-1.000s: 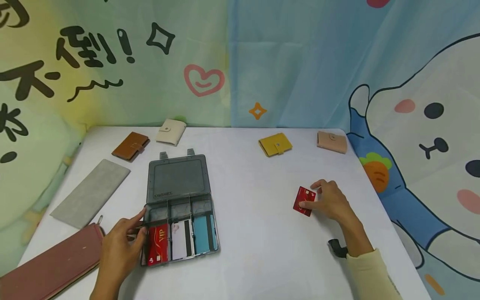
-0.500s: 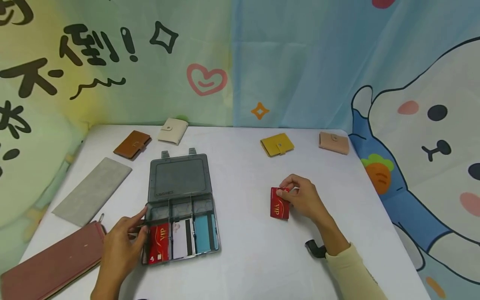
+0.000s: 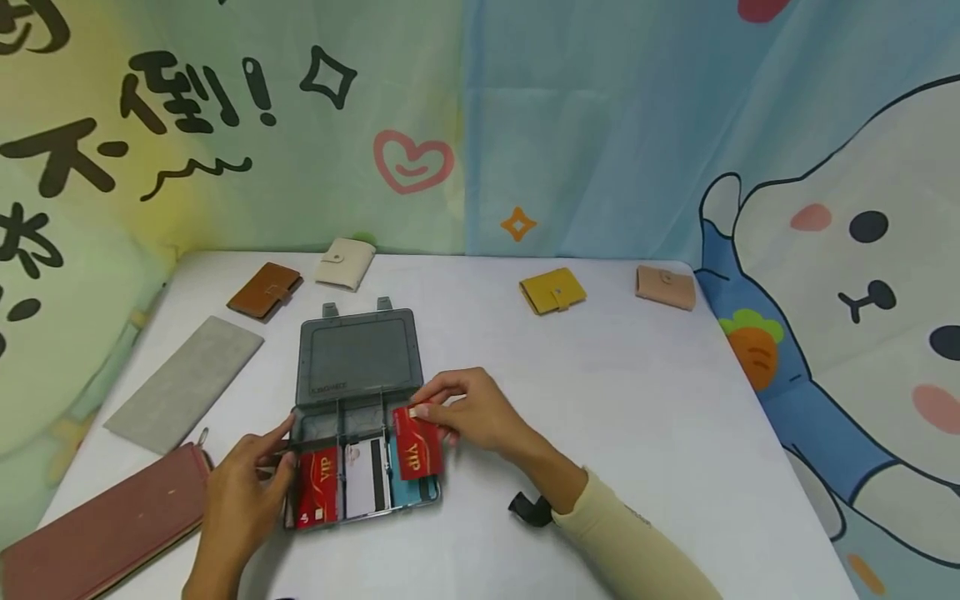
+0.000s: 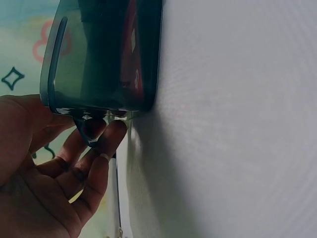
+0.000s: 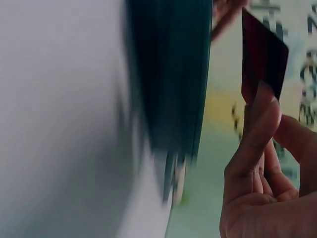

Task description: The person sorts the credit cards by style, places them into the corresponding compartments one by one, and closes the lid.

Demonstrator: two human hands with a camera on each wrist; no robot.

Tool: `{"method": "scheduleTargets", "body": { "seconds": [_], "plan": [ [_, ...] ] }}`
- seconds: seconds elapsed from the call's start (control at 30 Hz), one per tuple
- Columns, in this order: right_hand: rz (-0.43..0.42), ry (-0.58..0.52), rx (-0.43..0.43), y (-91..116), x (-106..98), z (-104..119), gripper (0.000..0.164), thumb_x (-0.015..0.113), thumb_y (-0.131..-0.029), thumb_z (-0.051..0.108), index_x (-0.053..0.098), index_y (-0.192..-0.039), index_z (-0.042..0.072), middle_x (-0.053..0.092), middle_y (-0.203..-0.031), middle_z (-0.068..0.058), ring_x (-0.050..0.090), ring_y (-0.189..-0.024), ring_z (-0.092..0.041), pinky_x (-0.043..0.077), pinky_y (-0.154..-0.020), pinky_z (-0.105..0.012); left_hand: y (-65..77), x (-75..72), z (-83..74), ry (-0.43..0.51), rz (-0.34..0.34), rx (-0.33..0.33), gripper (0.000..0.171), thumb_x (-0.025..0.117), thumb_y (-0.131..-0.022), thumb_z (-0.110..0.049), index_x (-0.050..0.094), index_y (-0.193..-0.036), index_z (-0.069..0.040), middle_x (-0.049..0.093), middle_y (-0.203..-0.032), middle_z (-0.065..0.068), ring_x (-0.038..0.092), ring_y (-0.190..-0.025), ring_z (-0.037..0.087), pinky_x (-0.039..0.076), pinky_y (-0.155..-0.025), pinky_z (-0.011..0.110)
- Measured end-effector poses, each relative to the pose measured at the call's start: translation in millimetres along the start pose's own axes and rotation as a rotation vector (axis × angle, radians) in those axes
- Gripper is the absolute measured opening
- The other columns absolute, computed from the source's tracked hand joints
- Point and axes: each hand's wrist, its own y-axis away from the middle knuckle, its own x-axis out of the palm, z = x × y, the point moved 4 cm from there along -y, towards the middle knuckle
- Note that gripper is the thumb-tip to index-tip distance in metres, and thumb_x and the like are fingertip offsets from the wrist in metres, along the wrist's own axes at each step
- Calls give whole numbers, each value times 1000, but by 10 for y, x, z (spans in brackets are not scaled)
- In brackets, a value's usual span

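A dark grey see-through plastic card box (image 3: 358, 354) stands on the white table with its lid tilted back. My left hand (image 3: 243, 496) grips its left side; the left wrist view shows the fingers (image 4: 94, 188) curled by a small tab on the box. In the lower compartments lie a red VIP card (image 3: 318, 487), a white card (image 3: 366, 477) with a black stripe, and a blue card (image 3: 405, 493). Over the right compartment my right hand (image 3: 476, 412) pinches another red VIP card (image 3: 417, 446) between thumb and fingers, partly covering the blue card.
Left of the box lie a dark red zip wallet (image 3: 112, 525), a grey flat wallet (image 3: 183, 383) and a brown card holder (image 3: 265, 292). A cream wallet (image 3: 345, 263), a yellow one (image 3: 552, 291) and a pink-beige one (image 3: 665, 287) lie near the back edge, before a printed curtain (image 3: 600, 125).
My right hand has lifted the red VIP card from the right side of the table and carried it left, over the box. The left hand stays on the box.
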Motion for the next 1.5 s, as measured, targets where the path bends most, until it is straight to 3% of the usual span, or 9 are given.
{"method": "scheduleTargets", "body": {
  "seconds": [0.27,0.43,0.7,0.9,1.0,1.13,1.3,1.4,1.5],
  "plan": [
    [126,-16,-87,-221,796,274,14,74,-90,20,76,-104,18,70,-84,4,70,-57,-20,61,-53,-38,-16,-9,11,1,20,-8,52,73,-85,1,64,-134,-13,68,-93,10,69,-81,25,61,-67,40],
    [210,206,-88,-219,1009,305,19,75,-90,24,76,-107,19,71,-76,10,69,-55,-9,58,-52,-24,-9,-12,-4,6,-3,25,51,73,-83,2,66,-131,-12,68,-90,9,69,-78,24,61,-64,34],
    [40,456,-266,-104,661,307,21,70,-93,36,75,-107,22,73,-105,8,57,-60,3,50,-57,-14,3,16,-10,25,-3,29,50,72,-83,3,67,-131,-11,67,-89,9,70,-79,26,60,-64,32],
    [-70,563,-205,18,122,138,39,68,-93,42,67,-126,22,70,-121,4,63,-100,-12,50,-85,-31,2,8,-4,8,9,33,52,73,-83,3,66,-132,-12,66,-90,9,71,-79,26,61,-64,37],
    [-118,515,-121,-3,-97,9,40,68,-93,41,65,-128,21,69,-119,3,62,-100,-16,51,-83,-34,-7,-1,3,4,4,38,52,73,-83,3,66,-132,-12,66,-91,9,71,-78,26,61,-64,37],
    [-83,280,-22,-210,-207,-169,43,67,-95,35,61,-133,16,71,-114,-2,67,-89,-21,55,-69,-33,-6,-8,23,34,10,30,53,72,-83,3,65,-133,-13,67,-94,9,71,-81,26,59,-64,25],
    [-38,-19,114,-560,-116,-260,51,67,-96,27,52,-142,8,72,-111,-11,70,-73,-24,53,-52,-28,50,3,110,163,197,-59,66,70,-90,-1,49,-149,-22,60,-114,16,69,-93,29,57,-67,20],
    [-55,-92,185,-703,-73,-266,53,66,-96,29,51,-142,9,70,-106,-10,64,-62,-18,47,-48,-24,83,20,156,293,316,-134,72,67,-93,-4,38,-154,-27,56,-119,17,65,-90,19,57,-67,23],
    [-61,-143,211,-785,-64,-285,49,63,-98,35,55,-140,13,65,-96,-8,56,-59,-14,43,-49,-23,94,45,188,408,339,-189,71,65,-94,-3,37,-155,-26,56,-114,16,59,-79,9,57,-65,24]
  ]
}}
